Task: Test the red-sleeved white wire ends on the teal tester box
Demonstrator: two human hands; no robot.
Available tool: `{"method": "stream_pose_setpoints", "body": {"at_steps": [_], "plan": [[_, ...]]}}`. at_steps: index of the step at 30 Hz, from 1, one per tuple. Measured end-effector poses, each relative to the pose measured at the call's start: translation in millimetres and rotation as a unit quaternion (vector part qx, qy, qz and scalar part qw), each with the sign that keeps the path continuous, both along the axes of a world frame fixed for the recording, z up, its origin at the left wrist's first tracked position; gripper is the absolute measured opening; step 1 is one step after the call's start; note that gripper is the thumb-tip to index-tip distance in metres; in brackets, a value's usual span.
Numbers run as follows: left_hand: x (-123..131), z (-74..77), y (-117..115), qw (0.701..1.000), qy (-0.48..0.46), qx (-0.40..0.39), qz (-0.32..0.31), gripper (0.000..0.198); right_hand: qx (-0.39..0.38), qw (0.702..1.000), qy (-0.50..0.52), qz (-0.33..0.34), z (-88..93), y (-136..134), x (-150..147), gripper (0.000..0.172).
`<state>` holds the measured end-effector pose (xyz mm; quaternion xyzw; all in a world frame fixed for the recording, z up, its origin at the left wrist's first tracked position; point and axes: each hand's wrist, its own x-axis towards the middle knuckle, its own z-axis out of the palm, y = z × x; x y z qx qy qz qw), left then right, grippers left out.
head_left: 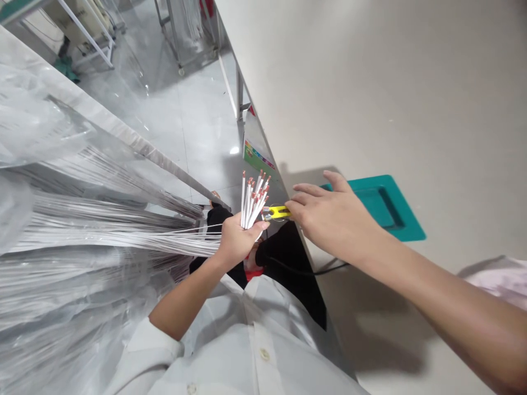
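Observation:
In my left hand [239, 241] is a bundle of white wires [250, 211], with the fingers closed round it. Bare, copper-coloured ends fan upward above the fist, and long strands trail off to the left. My right hand [329, 214] is palm down over the table's edge, outer fingers stretched. At its index fingertip is a small yellow tool [279, 212] that looks like thread snips, its tip close to the wires. The thumb is hidden beneath the hand, but the tool appears pinched there.
A teal tray [405, 219] lies on the pale table [411, 109] beyond my right hand. Long white wires [102, 219] under clear plastic cover the left side. A black cable [304, 271] runs by the table edge. Metal-framed stands are on the shiny floor [201, 115].

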<state>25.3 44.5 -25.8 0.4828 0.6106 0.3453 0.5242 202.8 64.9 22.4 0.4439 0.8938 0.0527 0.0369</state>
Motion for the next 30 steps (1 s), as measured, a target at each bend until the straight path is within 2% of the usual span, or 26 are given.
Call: {"method": "stream_pose_setpoints", "body": {"at_steps": [5, 10, 16, 20, 23, 26, 28, 30], "plan": [[-0.1, -0.9, 0.2, 1.0, 0.025, 0.014, -0.009, 0.026, -0.002, 1.0, 0.012, -0.003, -2.1, -0.2, 2.3, 0.018], [-2.1, 0.5, -1.6, 0.999, 0.032, 0.014, 0.001, 0.027, 0.017, 0.999, 0.035, 0.0, -9.0, -1.0, 3.3, 0.037], [-5.7, -0.6, -3.8, 1.0, -0.005, 0.003, 0.018, 0.034, 0.02, 0.998, 0.062, 0.003, -13.0, 1.5, 7.0, 0.038], [-11.0, 5.1, -7.5, 0.998, -0.056, -0.017, 0.033, 0.04, 0.032, 0.986, 0.161, 0.009, -8.1, -5.3, 6.6, 0.042], [-16.0, 16.8, -12.1, 0.992, -0.105, -0.046, 0.042, 0.045, 0.043, 0.943, 0.329, -0.027, -3.9, -22.6, -4.2, 0.027], [-20.1, 30.1, -18.1, 0.988, -0.14, -0.056, 0.041, 0.05, -0.05, 0.874, 0.476, -0.084, -6.8, -40.1, -22.2, 0.02], [-22.2, 36.9, -22.0, 0.986, -0.158, -0.054, 0.03, 0.051, -0.146, 0.81, 0.554, -0.126, -13.0, -46.2, -33.7, 0.019], [-24.1, 41.2, -25.1, 0.984, -0.173, -0.053, 0.011, 0.052, -0.242, 0.726, 0.624, -0.156, -20.0, -47.6, -42.4, 0.02]]}}
